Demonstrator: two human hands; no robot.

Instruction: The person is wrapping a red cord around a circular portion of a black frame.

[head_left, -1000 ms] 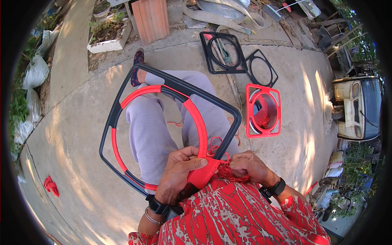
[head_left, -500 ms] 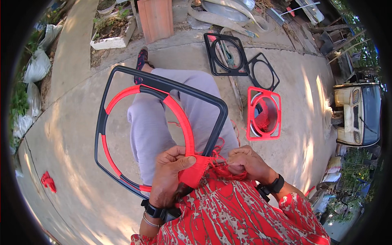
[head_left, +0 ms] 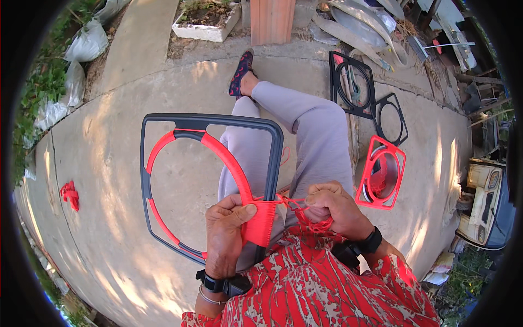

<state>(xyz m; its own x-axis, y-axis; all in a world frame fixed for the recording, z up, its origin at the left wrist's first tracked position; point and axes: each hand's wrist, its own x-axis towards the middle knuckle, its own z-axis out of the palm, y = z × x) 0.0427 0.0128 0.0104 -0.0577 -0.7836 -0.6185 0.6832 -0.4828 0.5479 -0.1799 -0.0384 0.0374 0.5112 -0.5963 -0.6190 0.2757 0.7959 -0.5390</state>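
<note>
A black rectangular plastic frame with a large round ring inside stands tilted in front of my lap. Red wrapping covers parts of the ring and a wide corner patch. My left hand is closed on that corner, its thumb pressing on the red wrapping. To the right, my right hand is closed round a tangled bundle of red cord. A strand of the cord runs taut from the right fist to the edge of the wrapped corner. The right fingertips are partly hidden.
On the concrete to the right lie a red frame with red cord inside and two black frames. A red cloth lies far left. A white planter stands ahead, and a small vehicle is at the right.
My view has turned left, so the floor things appear farther right. The frame now stands more upright. The cord between the right hand and the wrapped corner is drawn tighter.
</note>
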